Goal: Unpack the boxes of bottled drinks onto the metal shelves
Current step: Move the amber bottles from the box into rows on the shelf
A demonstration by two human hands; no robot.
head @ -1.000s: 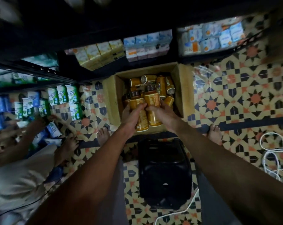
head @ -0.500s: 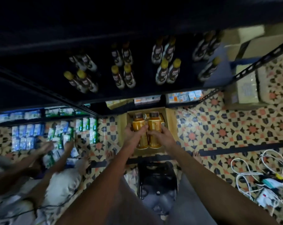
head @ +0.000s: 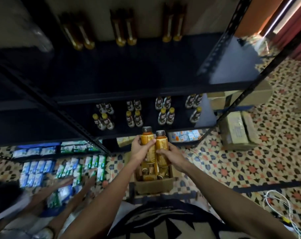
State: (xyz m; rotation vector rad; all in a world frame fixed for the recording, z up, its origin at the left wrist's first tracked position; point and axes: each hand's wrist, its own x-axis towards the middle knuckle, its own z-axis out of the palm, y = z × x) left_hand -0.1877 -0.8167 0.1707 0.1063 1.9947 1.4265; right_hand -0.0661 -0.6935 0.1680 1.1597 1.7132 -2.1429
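Centre frame, left hand (head: pixel 139 151) and right hand (head: pixel 174 156) each curl fingers round one of two amber grey-capped bottles (head: pixel 161 144); advise raising them upright, clear of the black metal shelf (head: pixel 146 96) lip.

A shop stockroom: dark metal shelves (head: pixel 122 99) stocked with bottles (head: pixel 134 116), cartons (head: pixel 236 130) on patterned floor tiles (head: pixel 232 161).

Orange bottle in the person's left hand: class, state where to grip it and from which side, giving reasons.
Grip the orange bottle round its straight cylindrical body, below the narrower cap, from its outer left as the left hand does; the second bottle sits against its right side.
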